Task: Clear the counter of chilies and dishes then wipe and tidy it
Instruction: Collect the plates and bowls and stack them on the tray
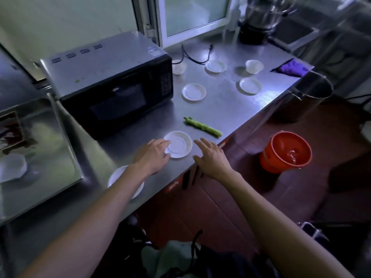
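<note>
A: Which hand is nearer the saucer (178, 144)?
B: The left hand (153, 155); its straight fingers touch the near-left rim. The right hand (210, 155) hovers open just right. The green chilies (202, 127) lie beyond on the bench (230, 109), running away-left to near-right.

Both forearms bare, no sleeves; left hand (153, 155) and right hand (210, 157) ungloved

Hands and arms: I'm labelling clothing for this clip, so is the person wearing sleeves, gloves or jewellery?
Nothing is worn: the left hand and right hand are gloveless, with no rings or watch showing, and both forearms are bare, without sleeves, to the frame edge.
</note>
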Demonstrator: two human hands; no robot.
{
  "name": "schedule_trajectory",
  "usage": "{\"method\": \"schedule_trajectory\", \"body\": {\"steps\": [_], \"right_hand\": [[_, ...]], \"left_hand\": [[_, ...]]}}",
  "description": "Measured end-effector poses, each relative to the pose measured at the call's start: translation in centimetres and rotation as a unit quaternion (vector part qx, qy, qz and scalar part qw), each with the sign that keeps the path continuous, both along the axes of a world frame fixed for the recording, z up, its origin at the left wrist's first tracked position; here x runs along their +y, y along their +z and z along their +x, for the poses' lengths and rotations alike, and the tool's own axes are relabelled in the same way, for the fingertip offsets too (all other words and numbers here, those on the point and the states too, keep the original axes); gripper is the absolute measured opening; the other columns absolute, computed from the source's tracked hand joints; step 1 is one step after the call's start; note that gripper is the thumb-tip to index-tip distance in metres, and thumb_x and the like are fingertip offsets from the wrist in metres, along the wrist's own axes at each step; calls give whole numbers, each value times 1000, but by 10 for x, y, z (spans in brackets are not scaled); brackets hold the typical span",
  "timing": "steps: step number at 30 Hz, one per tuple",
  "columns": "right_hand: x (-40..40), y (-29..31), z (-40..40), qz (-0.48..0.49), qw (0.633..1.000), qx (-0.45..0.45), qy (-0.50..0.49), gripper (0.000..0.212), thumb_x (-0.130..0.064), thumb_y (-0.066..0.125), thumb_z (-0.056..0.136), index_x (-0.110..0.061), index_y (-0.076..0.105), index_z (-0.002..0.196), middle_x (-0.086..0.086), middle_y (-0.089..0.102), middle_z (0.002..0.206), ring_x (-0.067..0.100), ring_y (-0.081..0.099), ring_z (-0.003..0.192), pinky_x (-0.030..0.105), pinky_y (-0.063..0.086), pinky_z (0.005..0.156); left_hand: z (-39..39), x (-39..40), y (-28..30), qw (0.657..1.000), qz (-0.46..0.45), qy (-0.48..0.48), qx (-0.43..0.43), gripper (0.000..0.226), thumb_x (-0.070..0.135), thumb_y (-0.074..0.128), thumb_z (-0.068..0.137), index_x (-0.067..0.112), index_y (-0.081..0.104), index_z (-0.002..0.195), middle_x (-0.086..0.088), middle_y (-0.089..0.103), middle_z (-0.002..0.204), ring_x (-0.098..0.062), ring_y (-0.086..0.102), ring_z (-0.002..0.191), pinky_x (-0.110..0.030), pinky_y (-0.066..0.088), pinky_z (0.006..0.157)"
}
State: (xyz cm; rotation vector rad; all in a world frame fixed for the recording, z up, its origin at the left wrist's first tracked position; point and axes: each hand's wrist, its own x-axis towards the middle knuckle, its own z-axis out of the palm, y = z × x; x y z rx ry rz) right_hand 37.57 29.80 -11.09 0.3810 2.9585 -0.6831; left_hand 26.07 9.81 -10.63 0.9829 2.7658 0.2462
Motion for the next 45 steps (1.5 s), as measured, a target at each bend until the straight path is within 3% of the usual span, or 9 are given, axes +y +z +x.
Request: {"method": "schedule_trajectory", "body": {"steps": [12,22,35,45], "right_hand": [[73,-5,23,-2,993,-21,-117,61,-35,56,92,-27,37,149,-2,36,155,27,34,142,45,39,106],[122,11,-21,24,986,-56,-157,62,-32,58,92,-23,39,150,-1,40,153,27,36,141,45,39,107],[178,15,-60,10,978,-66,-197,58,-34,54,97,-22,36,151,1,38,154,24,30,145,45,32,113],[291,-6,-66,-8,979,-62,-195,57,-34,56,96,-24,39,149,1,39,153,28,34,141,46,34,111]], "left_hand": [[-18,113,-13,994,-8,-100,-49,53,40,47,97,25,43,148,1,44,153,-21,39,139,-39,33,114],[-81,190,-20,985,53,-142,-81,52,38,55,95,23,48,144,1,50,147,-22,46,133,-37,40,108],[-131,250,-30,982,21,-162,-93,53,40,50,97,25,43,148,4,44,152,-22,42,136,-39,38,106],[-135,365,-32,980,-15,-182,-80,54,41,48,98,27,41,149,4,43,153,-20,41,138,-39,38,106]]}}
